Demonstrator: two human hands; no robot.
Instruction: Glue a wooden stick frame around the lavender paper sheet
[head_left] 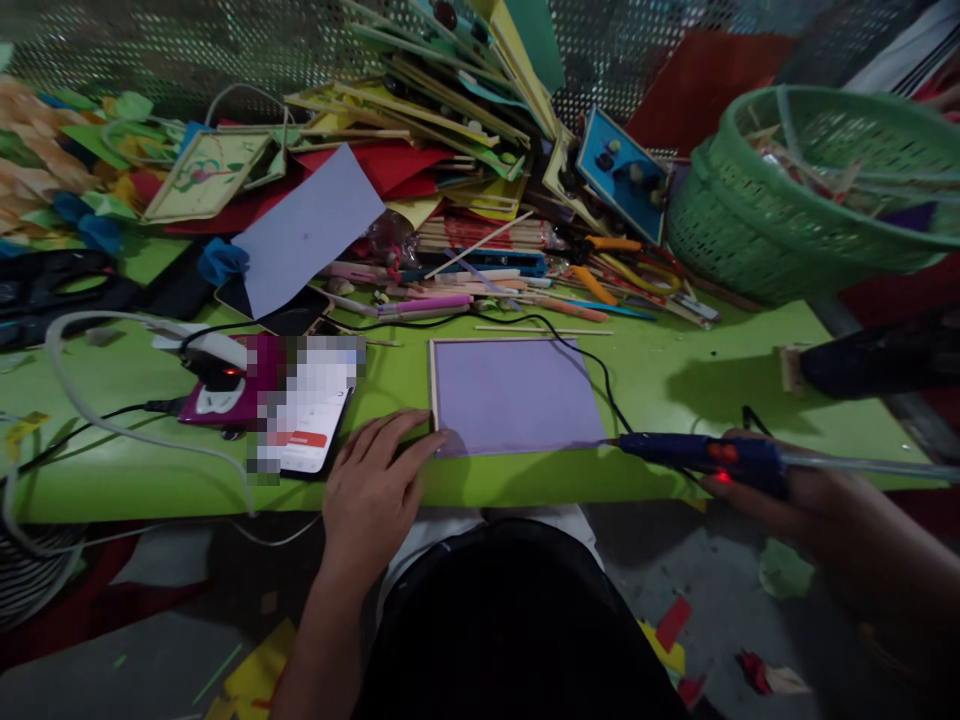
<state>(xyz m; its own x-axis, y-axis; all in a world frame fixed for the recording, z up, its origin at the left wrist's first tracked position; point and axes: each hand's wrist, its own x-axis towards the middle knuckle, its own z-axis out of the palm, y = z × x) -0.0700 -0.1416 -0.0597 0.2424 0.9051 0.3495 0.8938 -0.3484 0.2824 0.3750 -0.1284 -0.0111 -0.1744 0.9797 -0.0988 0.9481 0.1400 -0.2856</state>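
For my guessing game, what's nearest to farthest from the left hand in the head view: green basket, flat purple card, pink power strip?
1. Flat purple card, touching the left hand.
2. Pink power strip, to the left.
3. Green basket, at back right.

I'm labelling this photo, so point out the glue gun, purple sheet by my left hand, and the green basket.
Glue gun (699, 453), head view: blue body.
Purple sheet (516, 395), head view: middle of its surface.
Green basket (739, 225), head view: outer wall.
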